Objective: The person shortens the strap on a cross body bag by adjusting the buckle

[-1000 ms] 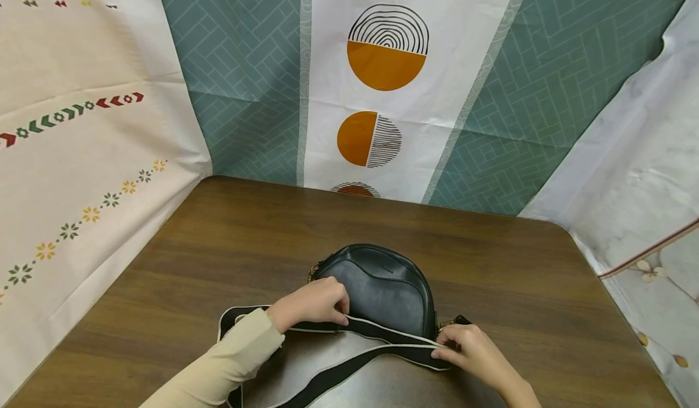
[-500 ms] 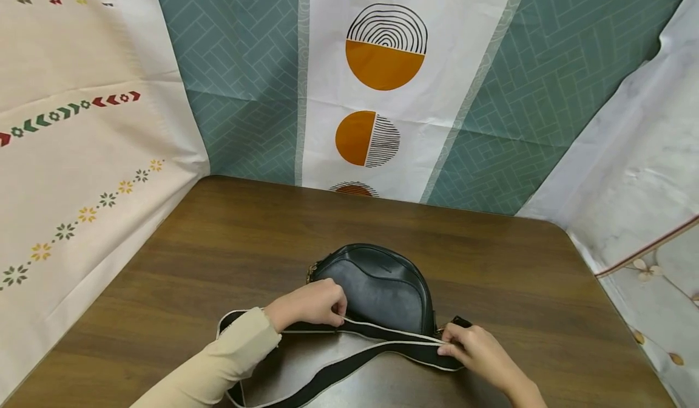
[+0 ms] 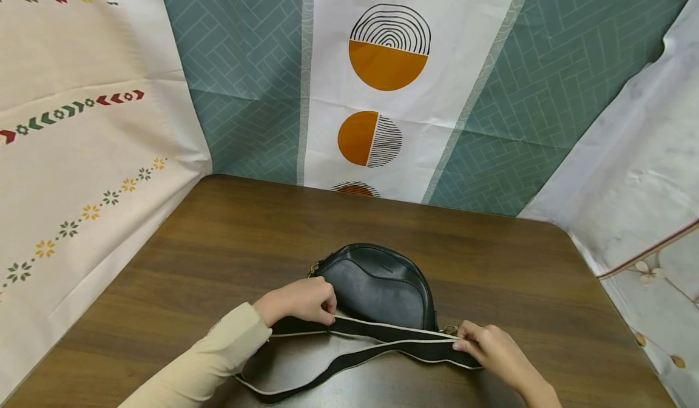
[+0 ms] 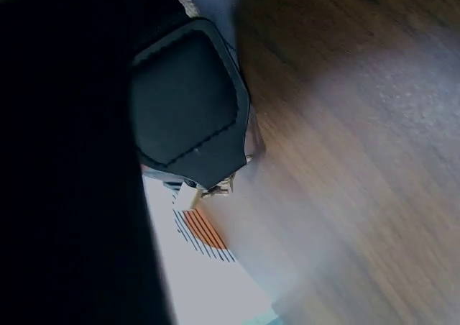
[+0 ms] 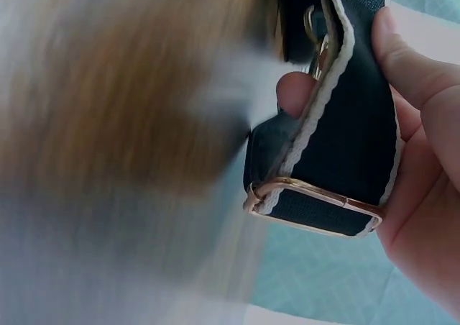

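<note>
A black half-round handbag (image 3: 382,289) stands on the table, its front facing me. Its black shoulder strap (image 3: 360,360) with white edges lies looped before it. My left hand (image 3: 306,300) pinches the strap at the bag's lower left. At the bag's right, my right hand (image 3: 488,350) grips the doubled strap between thumb and fingers. A gold slider buckle (image 5: 316,204) sits on the strap below that thumb in the right wrist view. The left wrist view holds a stitched black leather tab (image 4: 190,102) with gold hardware (image 4: 219,188) at its tip; the left fingers are hidden there.
The brown wooden table (image 3: 262,232) extends around the bag. A teal and white patterned cloth (image 3: 251,80) hangs behind it. Pale printed cloths line the left (image 3: 93,171) and right (image 3: 633,195) sides.
My right hand has moved to the right with the strap, and my left hand slightly left. The strap's loop at the left has been drawn in. The bag stays in place.
</note>
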`<state>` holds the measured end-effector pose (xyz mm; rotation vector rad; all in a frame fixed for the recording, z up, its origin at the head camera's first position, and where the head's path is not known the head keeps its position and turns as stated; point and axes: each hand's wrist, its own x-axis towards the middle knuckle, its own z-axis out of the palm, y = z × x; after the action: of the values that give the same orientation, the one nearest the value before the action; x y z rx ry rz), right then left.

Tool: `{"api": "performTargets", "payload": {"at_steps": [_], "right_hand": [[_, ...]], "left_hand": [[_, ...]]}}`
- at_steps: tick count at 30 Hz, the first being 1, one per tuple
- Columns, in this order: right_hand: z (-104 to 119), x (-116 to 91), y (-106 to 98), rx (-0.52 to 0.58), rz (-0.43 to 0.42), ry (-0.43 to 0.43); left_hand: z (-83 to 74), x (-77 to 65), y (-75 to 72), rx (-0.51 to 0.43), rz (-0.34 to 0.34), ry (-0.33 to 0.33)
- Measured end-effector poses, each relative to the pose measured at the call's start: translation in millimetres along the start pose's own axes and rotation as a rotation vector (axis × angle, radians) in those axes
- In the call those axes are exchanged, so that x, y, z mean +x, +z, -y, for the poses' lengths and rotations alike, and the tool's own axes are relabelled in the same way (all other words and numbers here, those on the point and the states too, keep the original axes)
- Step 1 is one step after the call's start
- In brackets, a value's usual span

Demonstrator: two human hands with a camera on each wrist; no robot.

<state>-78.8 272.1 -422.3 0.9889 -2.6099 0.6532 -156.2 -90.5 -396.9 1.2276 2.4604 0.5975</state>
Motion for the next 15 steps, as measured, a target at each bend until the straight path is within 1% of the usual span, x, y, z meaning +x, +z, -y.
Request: {"api": "performTargets", "payload": {"at_steps": [6, 11, 15], "right_hand": [[-6.6, -5.8, -7.7, -0.010, -0.003, 0.023], [-12.9, -9.9, -11.1, -0.011, -0.016, 0.015], [-17.7, -11.9, -12.2, 0.025, -0.012, 0.006]], "left_hand": [[2.2, -5.2, -5.8, -0.043, 0.006, -0.004], [2.3, -8.4, -10.7, -0.034, 0.018, -0.005], [4.2, -12.6, -12.9, -0.018, 0.020, -0.021]]}}
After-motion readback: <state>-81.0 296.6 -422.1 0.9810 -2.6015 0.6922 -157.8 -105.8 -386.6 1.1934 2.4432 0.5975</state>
